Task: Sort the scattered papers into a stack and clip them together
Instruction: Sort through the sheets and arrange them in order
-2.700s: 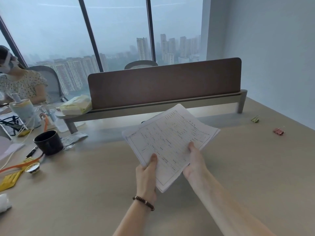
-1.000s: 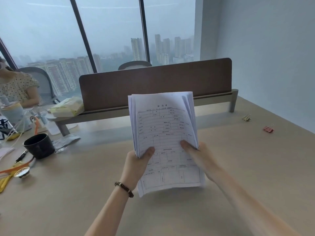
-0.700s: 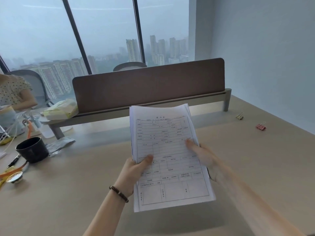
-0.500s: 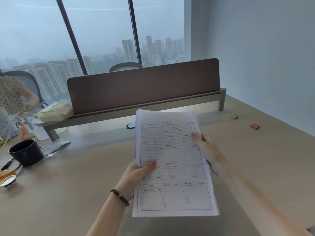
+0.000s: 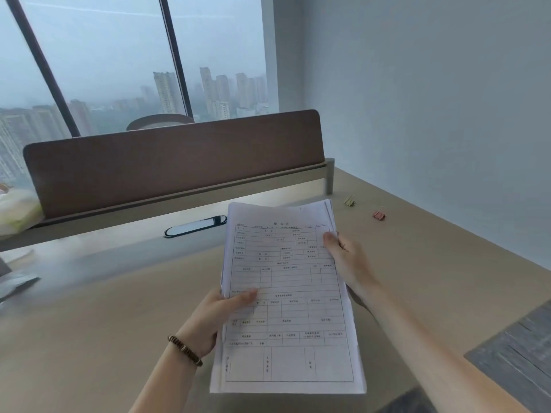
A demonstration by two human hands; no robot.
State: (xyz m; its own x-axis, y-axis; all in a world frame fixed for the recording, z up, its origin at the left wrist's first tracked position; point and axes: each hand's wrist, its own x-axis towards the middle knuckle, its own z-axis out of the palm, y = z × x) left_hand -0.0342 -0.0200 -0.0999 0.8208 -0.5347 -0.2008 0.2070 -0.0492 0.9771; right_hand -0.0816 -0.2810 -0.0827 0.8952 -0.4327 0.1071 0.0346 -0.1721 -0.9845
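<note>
- Papers [image 5: 287,296] sit gathered in one stack, held above the desk [image 5: 104,323] in front of the person, printed form facing up.
- The left hand [image 5: 214,315] grasps the stack's left edge, thumb on top; the right hand [image 5: 347,260] grips the right edge nearer the top corner.
- Squaring looks like the step in hand: edges at the top right and bottom are slightly fanned, so I judge the stack is not quite flush.
- Next comes clipping. A pink binder clip [image 5: 379,215] and a yellowish clip [image 5: 349,200] lie on the desk, well apart from the stack, to its far right; one hand must let go and reach there while the other keeps the sheets pinched.
- Compared with a few seconds back, the stack has turned from a slanted, sideways hold to upright, and its sheets look tidier.
</note>
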